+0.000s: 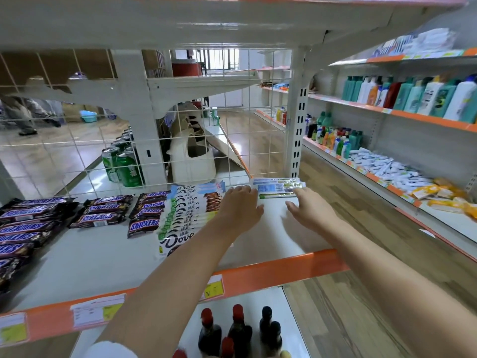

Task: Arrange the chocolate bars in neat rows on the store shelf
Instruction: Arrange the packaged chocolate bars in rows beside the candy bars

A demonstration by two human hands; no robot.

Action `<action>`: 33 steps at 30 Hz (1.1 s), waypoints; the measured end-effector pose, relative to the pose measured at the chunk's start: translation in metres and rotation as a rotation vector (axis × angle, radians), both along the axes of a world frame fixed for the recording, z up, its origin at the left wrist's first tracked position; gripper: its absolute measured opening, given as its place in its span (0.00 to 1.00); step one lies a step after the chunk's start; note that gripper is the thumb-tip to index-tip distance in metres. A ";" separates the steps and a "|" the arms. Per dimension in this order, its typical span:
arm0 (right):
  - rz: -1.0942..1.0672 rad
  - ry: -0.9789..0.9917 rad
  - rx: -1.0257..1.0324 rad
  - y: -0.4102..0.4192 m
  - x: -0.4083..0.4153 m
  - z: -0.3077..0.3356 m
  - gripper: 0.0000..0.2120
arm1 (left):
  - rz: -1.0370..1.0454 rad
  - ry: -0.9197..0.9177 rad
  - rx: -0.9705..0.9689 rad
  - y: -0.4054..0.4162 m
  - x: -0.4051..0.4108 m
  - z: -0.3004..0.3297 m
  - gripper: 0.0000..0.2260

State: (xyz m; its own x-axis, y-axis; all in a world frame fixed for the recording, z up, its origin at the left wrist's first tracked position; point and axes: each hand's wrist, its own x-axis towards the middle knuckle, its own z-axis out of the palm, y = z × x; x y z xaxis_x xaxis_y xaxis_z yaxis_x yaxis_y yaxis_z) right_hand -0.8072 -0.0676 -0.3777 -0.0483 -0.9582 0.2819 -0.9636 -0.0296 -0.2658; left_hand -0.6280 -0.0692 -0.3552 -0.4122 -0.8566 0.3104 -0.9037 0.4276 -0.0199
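On the white shelf (273,228), Snickers bars lie in three rows: a left row (23,228), a middle one (103,210) and a third (148,213). Right of them a row of Dove bars (185,215) overlaps front to back. A small stack of bars lies label-down (277,187) at the back right corner. My left hand (238,210) rests flat, fingers spread, between the Dove row and that stack, fingertips touching the stack's left end. My right hand (307,210) hovers open, palm down, just in front of the stack's right end. Neither hand grips anything.
A wire grid (85,156) backs the shelf, with green cans (124,166) behind it. The shelf's orange front edge (278,267) carries price labels. Dark sauce bottles (237,332) stand on the shelf below. Across the aisle on the right, shelves hold shampoo bottles (413,96) and packets (387,169).
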 end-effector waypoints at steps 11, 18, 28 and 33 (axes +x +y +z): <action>0.016 0.042 -0.014 -0.046 -0.009 -0.006 0.13 | -0.025 0.011 0.015 -0.037 -0.011 -0.002 0.20; 0.052 0.064 0.039 -0.072 -0.015 -0.006 0.19 | -0.017 0.059 0.045 -0.054 -0.006 -0.012 0.19; 0.153 0.511 0.091 -0.085 -0.009 -0.001 0.14 | -0.004 0.050 -0.001 -0.064 0.004 -0.005 0.19; 0.224 0.886 0.064 -0.081 -0.003 0.004 0.25 | -0.017 0.031 -0.005 -0.062 0.008 -0.005 0.19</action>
State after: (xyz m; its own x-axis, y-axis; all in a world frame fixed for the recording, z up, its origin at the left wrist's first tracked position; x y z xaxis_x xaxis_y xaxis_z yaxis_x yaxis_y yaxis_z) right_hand -0.8098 -0.1488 -0.3737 0.3492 -0.9342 0.0735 -0.7893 -0.2510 0.5604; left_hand -0.6203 -0.1312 -0.3606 -0.4171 -0.8479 0.3272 -0.8963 0.4433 0.0064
